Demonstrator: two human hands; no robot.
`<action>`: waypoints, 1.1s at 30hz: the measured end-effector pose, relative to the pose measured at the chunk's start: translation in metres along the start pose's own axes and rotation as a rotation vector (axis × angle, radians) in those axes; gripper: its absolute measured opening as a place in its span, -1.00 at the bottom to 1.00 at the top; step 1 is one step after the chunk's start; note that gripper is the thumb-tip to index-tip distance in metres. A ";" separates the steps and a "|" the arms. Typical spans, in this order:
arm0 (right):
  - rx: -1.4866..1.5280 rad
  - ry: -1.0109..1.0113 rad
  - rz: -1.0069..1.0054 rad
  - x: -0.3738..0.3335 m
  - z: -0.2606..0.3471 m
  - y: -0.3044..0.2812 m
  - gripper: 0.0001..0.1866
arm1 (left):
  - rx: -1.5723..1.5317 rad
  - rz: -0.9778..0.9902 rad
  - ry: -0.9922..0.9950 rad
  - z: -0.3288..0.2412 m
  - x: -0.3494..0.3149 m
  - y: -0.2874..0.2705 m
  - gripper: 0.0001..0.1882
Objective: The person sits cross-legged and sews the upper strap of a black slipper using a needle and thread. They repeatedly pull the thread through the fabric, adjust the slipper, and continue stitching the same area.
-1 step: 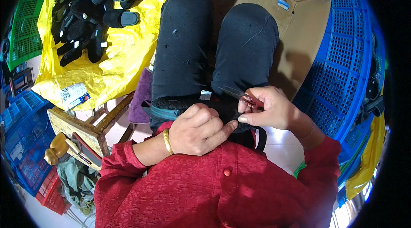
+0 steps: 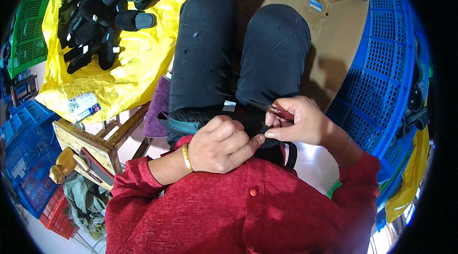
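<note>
Yellow sack point(image 2: 138, 58) — black slippers point(image 2: 102, 3), open cardboard box point(image 2: 334, 30)

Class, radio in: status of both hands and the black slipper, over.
Left hand gripping black slipper on lap. Right hand holding small snips at its edge. Nothing in the way.

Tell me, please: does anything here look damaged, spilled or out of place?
Nothing stands out. The left hand grips a black slipper on the lap, the right hand holds small snips at it, and more black slippers lie heaped on a yellow sheet.
</note>
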State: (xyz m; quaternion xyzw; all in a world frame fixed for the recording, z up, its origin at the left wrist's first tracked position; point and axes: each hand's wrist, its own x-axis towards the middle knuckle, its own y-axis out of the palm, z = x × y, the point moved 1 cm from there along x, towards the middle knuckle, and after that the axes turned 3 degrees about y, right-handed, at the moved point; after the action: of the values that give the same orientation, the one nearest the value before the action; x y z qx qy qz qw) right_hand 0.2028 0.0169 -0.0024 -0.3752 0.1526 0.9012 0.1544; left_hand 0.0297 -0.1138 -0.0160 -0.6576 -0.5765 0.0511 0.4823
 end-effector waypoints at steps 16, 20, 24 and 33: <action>-0.465 -0.232 -0.115 0.005 0.007 0.004 -0.88 | 0.024 -0.001 -0.009 0.000 0.000 0.003 -0.70; -0.117 -0.036 -0.024 0.008 -0.004 0.000 -0.88 | 0.005 0.017 -0.012 0.000 0.000 0.000 -0.69; 0.120 0.029 0.038 0.008 -0.013 -0.001 -0.88 | 0.003 0.015 -0.006 0.001 0.001 0.000 -0.67; 0.240 0.086 0.056 0.006 -0.009 0.001 -0.90 | -0.003 0.056 -0.029 0.001 0.003 -0.002 -0.64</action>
State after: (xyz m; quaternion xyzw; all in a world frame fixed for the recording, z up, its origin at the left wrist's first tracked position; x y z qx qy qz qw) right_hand 0.2043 0.0136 -0.0130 -0.3879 0.2759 0.8635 0.1664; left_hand 0.0288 -0.1113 -0.0140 -0.6735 -0.5648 0.0731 0.4713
